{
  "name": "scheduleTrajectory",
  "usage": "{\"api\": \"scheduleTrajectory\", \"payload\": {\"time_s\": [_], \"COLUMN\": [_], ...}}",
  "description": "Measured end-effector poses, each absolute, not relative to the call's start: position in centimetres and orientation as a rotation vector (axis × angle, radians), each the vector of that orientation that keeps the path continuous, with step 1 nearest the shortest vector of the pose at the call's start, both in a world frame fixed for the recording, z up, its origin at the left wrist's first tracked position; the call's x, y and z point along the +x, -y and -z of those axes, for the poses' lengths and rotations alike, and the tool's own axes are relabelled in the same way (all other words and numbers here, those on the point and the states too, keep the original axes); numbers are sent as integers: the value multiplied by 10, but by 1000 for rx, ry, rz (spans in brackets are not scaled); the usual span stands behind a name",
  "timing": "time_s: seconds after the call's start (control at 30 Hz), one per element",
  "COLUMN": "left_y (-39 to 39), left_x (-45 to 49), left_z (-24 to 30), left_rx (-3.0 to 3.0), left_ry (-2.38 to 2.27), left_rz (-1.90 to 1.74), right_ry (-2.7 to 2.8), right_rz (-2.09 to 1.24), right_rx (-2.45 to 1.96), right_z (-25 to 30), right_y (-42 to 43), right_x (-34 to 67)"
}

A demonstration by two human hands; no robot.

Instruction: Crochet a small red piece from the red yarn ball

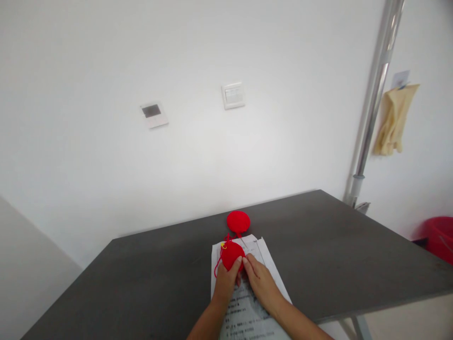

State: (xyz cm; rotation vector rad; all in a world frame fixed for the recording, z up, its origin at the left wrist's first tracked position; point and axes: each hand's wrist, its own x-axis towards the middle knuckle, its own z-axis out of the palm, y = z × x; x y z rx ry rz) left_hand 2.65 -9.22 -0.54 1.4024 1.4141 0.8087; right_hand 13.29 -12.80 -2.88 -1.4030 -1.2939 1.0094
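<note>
A round red piece (231,254), which looks crocheted from yarn, is held just above some printed sheets. My left hand (225,281) is closed on its lower edge, thumb on top. At its right edge my right hand (261,279) pinches, thumb and fingers pressed together, close to the left thumb. A small yellow clip-like marker (223,245) sits at the piece's upper left, and a loose strand of red yarn (215,270) loops down beside it. Behind lies a second red disc (238,222) with a short red tail. A thin grey line (244,243) shows between them, too fine to identify.
Printed paper sheets (247,316) lie beneath my hands on a dark grey table (159,274) against the white wall. A metal pole (375,108) and hanging yellow gloves (394,120) are on the right. A red tub (439,236) stands beyond the table's right edge.
</note>
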Motion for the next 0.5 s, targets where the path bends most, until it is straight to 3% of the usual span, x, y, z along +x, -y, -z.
{"api": "scheduleTrajectory", "payload": {"time_s": [0.5], "left_y": [93], "left_x": [26], "left_z": [2], "left_rx": [1510], "left_ry": [-1404], "left_rz": [-787], "right_ry": [1302], "right_rz": [-986], "right_rx": [-1403], "right_z": [21], "right_y": [129], "right_x": [135]}}
